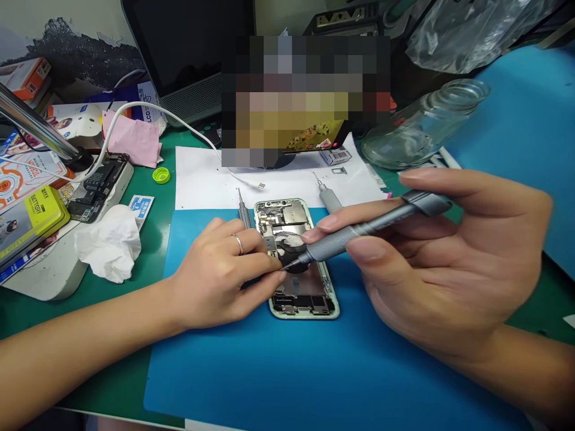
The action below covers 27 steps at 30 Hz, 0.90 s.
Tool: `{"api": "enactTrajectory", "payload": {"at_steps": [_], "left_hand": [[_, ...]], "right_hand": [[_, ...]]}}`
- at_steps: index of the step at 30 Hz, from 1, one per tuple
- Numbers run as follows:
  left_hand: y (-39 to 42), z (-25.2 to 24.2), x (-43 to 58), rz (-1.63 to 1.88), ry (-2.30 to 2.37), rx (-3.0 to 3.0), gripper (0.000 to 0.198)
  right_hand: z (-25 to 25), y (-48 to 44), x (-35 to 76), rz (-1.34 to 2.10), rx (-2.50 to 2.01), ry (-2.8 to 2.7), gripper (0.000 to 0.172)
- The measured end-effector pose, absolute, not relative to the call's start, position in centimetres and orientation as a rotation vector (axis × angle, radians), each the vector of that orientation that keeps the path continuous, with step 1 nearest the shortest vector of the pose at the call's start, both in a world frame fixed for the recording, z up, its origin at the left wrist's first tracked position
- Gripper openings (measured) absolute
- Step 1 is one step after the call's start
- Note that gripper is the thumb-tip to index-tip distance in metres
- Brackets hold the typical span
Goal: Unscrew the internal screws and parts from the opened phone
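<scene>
An opened phone (pixel 305 287) lies on a blue mat (pixel 278 371), its inner parts showing. My right hand (pixel 458 257) grips a grey precision screwdriver (pixel 354 233), which slants down to the left over the phone. The screwdriver's tip meets the fingertips of my left hand (pixel 224 272). That hand wears a ring and reaches over the phone's left side, fingers bent and pressed together; anything pinched at the tip is too small to make out. Beyond the phone are a second screwdriver (pixel 244 209) and a third screwdriver (pixel 329 194).
White paper (pixel 202 179) with a cable end (pixel 260 186) lies behind the mat. A glass jar (pixel 422 126) stands at back right. On the left are crumpled tissue (pixel 110 242), another opened phone (pixel 96 185), a yellow battery box (pixel 33 221) and a green cap (pixel 161 175).
</scene>
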<state>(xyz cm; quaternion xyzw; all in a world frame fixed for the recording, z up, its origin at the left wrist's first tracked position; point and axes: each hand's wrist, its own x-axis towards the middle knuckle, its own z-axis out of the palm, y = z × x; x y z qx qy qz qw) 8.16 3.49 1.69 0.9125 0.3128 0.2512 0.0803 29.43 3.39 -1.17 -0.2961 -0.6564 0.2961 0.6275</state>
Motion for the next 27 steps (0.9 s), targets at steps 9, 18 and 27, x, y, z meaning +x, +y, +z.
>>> {"api": "enactTrajectory", "payload": {"at_steps": [9, 18, 27], "left_hand": [[3.45, 1.63, 8.12, 0.759, 0.931, 2.72, 0.018], [3.43, 1.67, 8.18, 0.774, 0.925, 2.698, 0.02], [3.43, 1.63, 8.14, 0.774, 0.933, 2.695, 0.021]], "right_hand": [[-1.09, 3.33, 29.4, 0.707, -0.662, -1.497, 0.06], [-0.41, 3.5, 29.09, 0.662, -0.636, -1.493, 0.055], [-0.35, 3.47, 29.09, 0.672, -0.635, -1.487, 0.057]]}}
